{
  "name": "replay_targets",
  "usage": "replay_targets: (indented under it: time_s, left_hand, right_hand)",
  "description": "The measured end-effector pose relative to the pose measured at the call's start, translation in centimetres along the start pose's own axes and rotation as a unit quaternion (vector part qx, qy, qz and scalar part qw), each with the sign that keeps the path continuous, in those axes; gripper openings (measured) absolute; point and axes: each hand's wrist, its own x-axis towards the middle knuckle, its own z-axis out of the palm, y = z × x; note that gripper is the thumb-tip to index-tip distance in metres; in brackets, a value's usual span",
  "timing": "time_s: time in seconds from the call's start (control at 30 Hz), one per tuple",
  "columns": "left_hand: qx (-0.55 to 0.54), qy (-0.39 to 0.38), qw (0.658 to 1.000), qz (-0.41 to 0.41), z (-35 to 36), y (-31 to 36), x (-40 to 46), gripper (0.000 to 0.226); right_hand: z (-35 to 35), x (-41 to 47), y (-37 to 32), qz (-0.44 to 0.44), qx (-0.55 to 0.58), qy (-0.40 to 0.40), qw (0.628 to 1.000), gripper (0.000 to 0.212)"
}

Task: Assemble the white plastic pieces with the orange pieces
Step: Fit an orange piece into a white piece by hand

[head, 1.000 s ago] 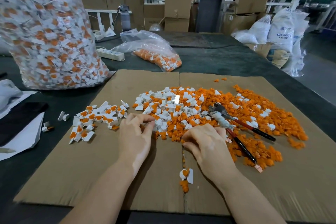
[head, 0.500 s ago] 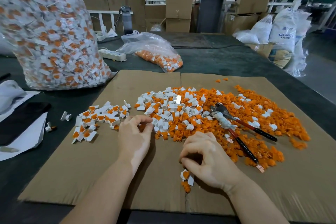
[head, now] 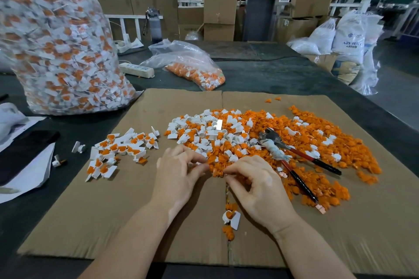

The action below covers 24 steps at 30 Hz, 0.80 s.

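At the near edge of the mixed pile (head: pixel 260 140), both hands are held with fingers curled: left hand (head: pixel 179 174) pinches something small at its fingertips, hidden too much to be named; right hand (head: pixel 256 186) pinches at the pile's orange fringe, and whether a piece is actually held cannot be told. White pieces (head: pixel 210 129) are heaped on the pile's left half, orange pieces (head: pixel 317 149) spread across the right, all on the cardboard sheet (head: pixel 113 222). Finished units (head: pixel 120 149) are grouped to the left, well apart from the hands; one assembled unit (head: pixel 231 218) lies near the right wrist

Risks as judged:
- parts are tiny and hidden by fingers, so a misaligned press-fit is likely to go unseen
- wrist sweep could knock the near unit into the cardboard seam
- pliers (head: pixel 294 158) lie on the pile just beside the right hand; a snag would scatter orange pieces
- loose stock could be mixed into the finished group if the pile is nudged left
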Motion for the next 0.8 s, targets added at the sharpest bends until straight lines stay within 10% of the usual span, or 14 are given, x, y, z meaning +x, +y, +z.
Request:
replay_targets:
  time_s: [0.27,0.8]
  left_hand:
    - [-0.172,-0.071,0.983,-0.001,0.8,2.5,-0.8,0.011]
    - [0.051,0.015,0.997,-0.049,0.9,0.0,1.3,0.024]
  right_hand:
    - [0.1,0.3,-0.1,0.027,0.068,0.015,0.997,0.018]
    - [0.2,0.5,0.7,0.046,0.009,0.090,0.995,0.020]
